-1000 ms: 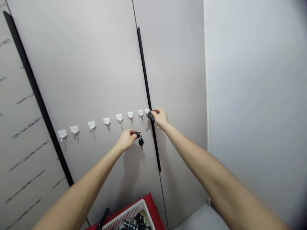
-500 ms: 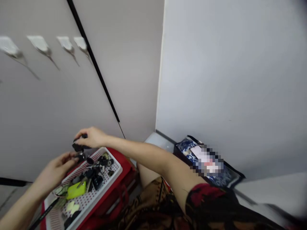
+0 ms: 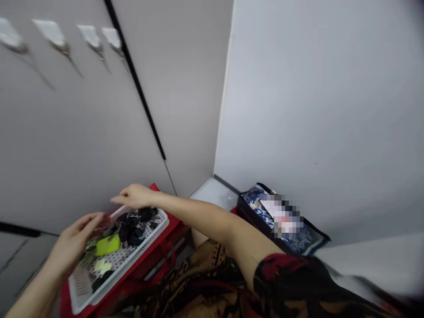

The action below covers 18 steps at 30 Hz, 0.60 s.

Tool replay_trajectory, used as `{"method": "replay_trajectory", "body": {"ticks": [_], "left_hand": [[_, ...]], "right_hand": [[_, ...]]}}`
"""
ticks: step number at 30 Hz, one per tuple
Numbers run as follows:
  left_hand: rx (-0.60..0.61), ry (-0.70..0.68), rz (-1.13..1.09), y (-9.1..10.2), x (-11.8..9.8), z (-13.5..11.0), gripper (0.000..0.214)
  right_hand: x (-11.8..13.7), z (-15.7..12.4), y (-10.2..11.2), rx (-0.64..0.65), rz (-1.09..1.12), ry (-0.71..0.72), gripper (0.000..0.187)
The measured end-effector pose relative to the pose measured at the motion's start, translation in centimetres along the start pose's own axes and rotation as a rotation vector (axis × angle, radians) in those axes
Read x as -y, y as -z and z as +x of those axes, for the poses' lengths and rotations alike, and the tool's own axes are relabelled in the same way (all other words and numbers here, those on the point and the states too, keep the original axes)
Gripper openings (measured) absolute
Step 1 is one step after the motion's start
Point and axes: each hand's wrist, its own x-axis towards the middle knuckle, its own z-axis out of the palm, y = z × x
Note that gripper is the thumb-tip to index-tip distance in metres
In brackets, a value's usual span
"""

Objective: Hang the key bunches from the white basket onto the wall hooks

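My left hand [image 3: 77, 236] is over the left edge of a white perforated plastic basket [image 3: 132, 257], thumb and fingers apart, with nothing visible in it. Past the basket's far end hovers my right hand [image 3: 135, 197], fingers stretched to the left and slightly blurred, also with nothing visible in it. Black glossy objects [image 3: 132, 229], some like key fobs, are heaped in the basket's far half. A bright yellow-green flat object [image 3: 108, 245] lies beside them. Nearer are pale yellow pieces [image 3: 102, 266] and dark lumps [image 3: 102, 280].
Under the basket is a red bag [image 3: 168, 251] with handles. A blue-and-white patterned bag [image 3: 251, 207] stands on the right by the wall, a partly pixelated phone-like object on it. White hooks [image 3: 89, 36] are on the grey cabinet doors [image 3: 66, 132].
The black object in my right hand has left it, and the fingers have opened. My left hand has let go of a small dark item and drawn slightly back.
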Motion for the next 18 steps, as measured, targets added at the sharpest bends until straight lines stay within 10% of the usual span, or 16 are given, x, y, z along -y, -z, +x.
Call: {"method": "replay_trajectory", "body": {"ticks": [5, 18], "left_hand": [[0.138, -0.111, -0.700, 3.3, -4.0, 0.7, 0.049], [0.186, -0.174, -0.731, 6.0, -3.3, 1.4, 0.057]], "right_hand": [[4.9, 2.4, 2.1, 0.155, 0.687, 0.024, 0.052], [8.6, 3.5, 0.1, 0.446, 0.924, 0.028, 0.054]]}}
